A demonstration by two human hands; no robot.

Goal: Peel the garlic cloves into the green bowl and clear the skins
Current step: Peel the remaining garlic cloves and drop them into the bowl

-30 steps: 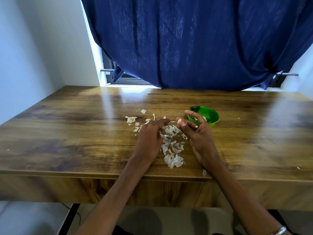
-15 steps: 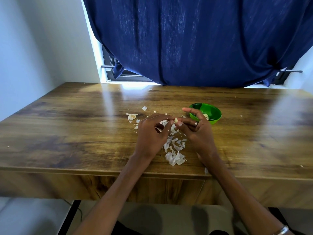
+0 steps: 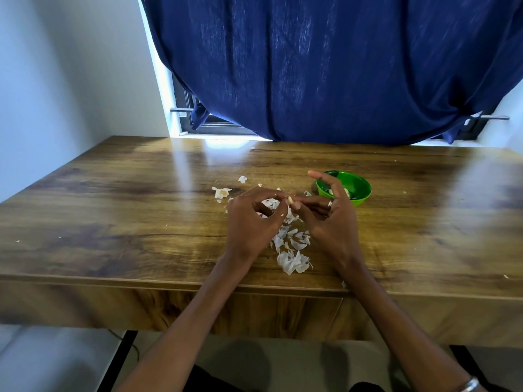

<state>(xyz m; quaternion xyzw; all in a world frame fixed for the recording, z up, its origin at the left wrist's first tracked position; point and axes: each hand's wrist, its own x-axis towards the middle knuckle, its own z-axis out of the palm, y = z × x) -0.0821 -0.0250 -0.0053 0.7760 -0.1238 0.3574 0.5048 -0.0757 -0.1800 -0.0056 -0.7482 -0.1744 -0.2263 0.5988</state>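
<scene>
1 clove (image 3: 290, 200) sits above the desk (image 3: 119, 222), pinched between both hands; its long axis is too small to tell. The left hand (image 3: 252, 222) fingers (image 3: 276, 193) curl onto it, and the right hand (image 3: 325, 219) grips it with thumb and fingers, index raised. The bowl (image 3: 360, 190), 1 only, lies just behind, with at least 2 cloves inside. Skins (image 3: 293, 261) litter the desk below.

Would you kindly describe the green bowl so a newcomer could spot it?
On the wooden table, look past the right hand, toward the blue curtain. The green bowl sits there, the only bright green item, beside white garlic skins.
</scene>
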